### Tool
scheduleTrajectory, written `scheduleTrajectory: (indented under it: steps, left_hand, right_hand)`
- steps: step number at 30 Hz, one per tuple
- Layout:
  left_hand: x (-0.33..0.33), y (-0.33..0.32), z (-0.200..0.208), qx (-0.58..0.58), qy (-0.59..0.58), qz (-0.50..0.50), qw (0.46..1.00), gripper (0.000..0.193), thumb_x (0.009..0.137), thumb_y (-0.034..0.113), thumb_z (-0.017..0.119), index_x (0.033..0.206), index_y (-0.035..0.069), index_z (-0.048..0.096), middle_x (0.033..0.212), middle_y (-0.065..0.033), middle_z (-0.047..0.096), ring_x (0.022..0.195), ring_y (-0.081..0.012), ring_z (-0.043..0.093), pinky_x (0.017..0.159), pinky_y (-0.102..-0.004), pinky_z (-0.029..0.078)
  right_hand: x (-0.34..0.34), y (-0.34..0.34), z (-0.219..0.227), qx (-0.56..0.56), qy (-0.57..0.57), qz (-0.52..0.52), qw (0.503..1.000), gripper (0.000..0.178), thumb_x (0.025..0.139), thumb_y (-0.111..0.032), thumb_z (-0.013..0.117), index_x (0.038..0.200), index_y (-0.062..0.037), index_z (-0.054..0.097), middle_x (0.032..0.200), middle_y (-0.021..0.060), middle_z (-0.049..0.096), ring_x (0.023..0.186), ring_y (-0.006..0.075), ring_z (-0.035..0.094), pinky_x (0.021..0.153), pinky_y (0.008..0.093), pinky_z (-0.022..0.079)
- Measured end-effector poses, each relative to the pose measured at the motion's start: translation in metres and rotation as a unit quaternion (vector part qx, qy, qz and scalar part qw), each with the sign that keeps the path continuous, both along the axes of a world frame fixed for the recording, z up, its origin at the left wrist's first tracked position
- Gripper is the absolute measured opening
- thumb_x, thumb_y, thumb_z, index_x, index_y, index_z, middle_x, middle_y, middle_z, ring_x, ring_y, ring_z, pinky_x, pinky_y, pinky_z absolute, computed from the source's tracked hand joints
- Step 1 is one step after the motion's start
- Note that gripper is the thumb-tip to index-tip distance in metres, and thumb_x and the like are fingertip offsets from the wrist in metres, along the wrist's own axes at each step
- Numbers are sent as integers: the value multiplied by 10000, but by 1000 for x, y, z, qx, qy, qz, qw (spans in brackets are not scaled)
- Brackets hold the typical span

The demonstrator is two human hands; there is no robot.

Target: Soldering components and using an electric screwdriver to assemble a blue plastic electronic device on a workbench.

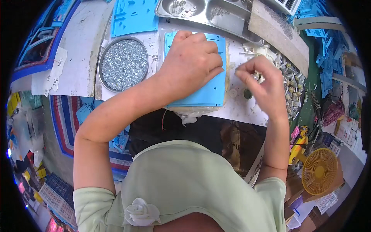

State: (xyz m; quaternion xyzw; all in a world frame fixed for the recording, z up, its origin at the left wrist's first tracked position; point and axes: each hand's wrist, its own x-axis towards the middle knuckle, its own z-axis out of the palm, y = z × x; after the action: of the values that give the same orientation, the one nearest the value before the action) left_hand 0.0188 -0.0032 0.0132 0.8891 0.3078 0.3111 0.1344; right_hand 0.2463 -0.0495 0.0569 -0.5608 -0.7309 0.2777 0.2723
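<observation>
A flat light-blue plastic panel [203,96] lies on the table before me, on a pale padded pad. My left hand [193,58] rests on top of it with the fingers curled in; its fingertips and anything under them are hidden. To the right of the panel, my right hand [264,83] is raised over the table, thumb and forefinger pinched together. What sits in the pinch, if anything, is too small to make out. Below this hand lie a small white disc [232,92] and a dark green round piece [247,94].
Left of the panel stands a round metal bowl [100,67] full of small silvery screws. Another blue panel [135,19] lies behind it. A steel compartment tray [201,24] with small springs is at the back. White plastic parts [262,50] and small geared pieces [292,87] pile up at right.
</observation>
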Motion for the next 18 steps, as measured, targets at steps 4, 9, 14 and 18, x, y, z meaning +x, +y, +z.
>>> scheduleTrajectory:
  steps: [4, 9, 14, 18]
  left_hand:
    - [2, -4, -4, 37, 31, 9, 999, 102, 795, 204, 805, 816, 148, 722, 875, 18, 639, 896, -200, 585, 879, -422, 386]
    - [-2, -9, -2, 46, 36, 22, 998, 117, 809, 211, 800, 895, 152, 746, 904, 18, 652, 898, -192, 593, 888, -426, 372]
    - [-17, -21, 9, 11, 0, 48, 999, 199, 827, 181, 794, 1010, 118, 752, 939, -11, 673, 910, -198, 609, 901, -412, 369]
    - [-41, -35, 18, -29, -9, 71, 997, 207, 833, 147, 789, 1029, 96, 748, 940, -30, 681, 895, -211, 615, 902, -391, 370]
  right_hand:
    - [-10, -18, -4, 66, -68, 60, 994, 118, 773, -117, 803, 815, -59, 709, 793, 76, 668, 808, 277, 602, 757, 393, 480]
    - [-24, -17, -5, 111, -133, 127, 977, 140, 755, -137, 802, 779, -82, 676, 744, 53, 626, 821, 285, 589, 782, 407, 478]
    - [-32, -7, 4, 94, -205, 190, 956, 124, 736, -127, 759, 739, -59, 656, 736, 68, 627, 831, 291, 606, 759, 417, 499]
    - [-42, 2, 15, 54, -275, 218, 935, 99, 738, -121, 709, 718, -44, 650, 757, 107, 652, 853, 306, 630, 711, 428, 524]
